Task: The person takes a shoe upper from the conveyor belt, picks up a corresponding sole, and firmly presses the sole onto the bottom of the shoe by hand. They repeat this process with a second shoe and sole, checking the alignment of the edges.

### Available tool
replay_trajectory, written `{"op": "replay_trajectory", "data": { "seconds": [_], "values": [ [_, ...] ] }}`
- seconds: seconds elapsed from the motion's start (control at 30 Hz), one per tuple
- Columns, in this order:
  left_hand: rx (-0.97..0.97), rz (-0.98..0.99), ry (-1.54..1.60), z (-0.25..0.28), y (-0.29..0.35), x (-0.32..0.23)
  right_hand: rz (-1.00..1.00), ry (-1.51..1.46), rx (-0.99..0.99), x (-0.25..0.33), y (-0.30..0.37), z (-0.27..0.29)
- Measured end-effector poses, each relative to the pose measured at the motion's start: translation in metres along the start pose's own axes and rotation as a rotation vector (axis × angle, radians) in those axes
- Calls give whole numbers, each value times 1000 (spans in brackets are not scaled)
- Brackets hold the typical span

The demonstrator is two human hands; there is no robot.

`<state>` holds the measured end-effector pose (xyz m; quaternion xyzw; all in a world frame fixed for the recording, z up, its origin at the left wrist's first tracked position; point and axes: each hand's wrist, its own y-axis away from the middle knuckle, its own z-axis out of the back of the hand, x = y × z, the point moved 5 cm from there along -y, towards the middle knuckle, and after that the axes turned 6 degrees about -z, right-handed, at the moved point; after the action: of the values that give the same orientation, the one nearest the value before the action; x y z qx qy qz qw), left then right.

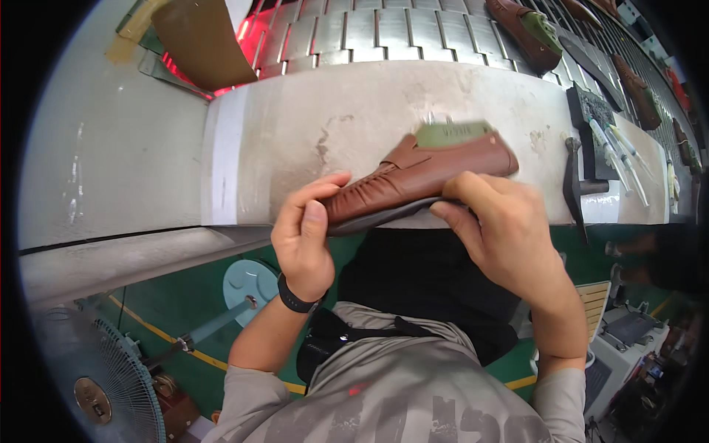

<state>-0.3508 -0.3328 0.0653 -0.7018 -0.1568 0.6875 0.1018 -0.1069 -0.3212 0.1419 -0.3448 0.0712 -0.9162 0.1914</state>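
A brown leather shoe (413,173) lies tilted on its side over the near edge of the bench, toe to the left. Inside its opening sits a green shoe last (450,134), slightly blurred. My left hand (303,240) is closed around the toe, thumb on the upper. Along the shoe's near side runs a dark sole (384,215). My right hand (509,221) is closed at the sole's heel half, thumb and bent forefinger gripping its edge. The fingers behind the shoe are hidden.
Beyond the pale bench (288,133) runs a metal slat conveyor (369,33) carrying more shoes (526,33). On the right lie a hammer (574,177), a black block (591,111) and several slender tools (619,155). A fan (111,384) stands at lower left.
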Motion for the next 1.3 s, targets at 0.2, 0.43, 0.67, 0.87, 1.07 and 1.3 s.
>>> {"op": "replay_trajectory", "data": {
  "seconds": [0.2,0.43,0.67,0.87,1.07,1.3],
  "values": [
    [241,-402,-455,-32,-12,-54,55,48,80,-6,-4,0],
    [191,-313,-495,-37,-12,-49,-35,71,26,-4,-5,-5],
    [174,-284,-496,-39,-12,-50,-31,103,56,0,-8,-3],
    [216,-254,-522,-39,-12,-53,-65,89,81,2,-12,-2],
    [226,-250,-529,-39,-13,-53,-104,101,221,1,-27,4],
    [241,-236,-503,-37,-16,-53,-178,148,370,6,-58,13]
  ]
}}
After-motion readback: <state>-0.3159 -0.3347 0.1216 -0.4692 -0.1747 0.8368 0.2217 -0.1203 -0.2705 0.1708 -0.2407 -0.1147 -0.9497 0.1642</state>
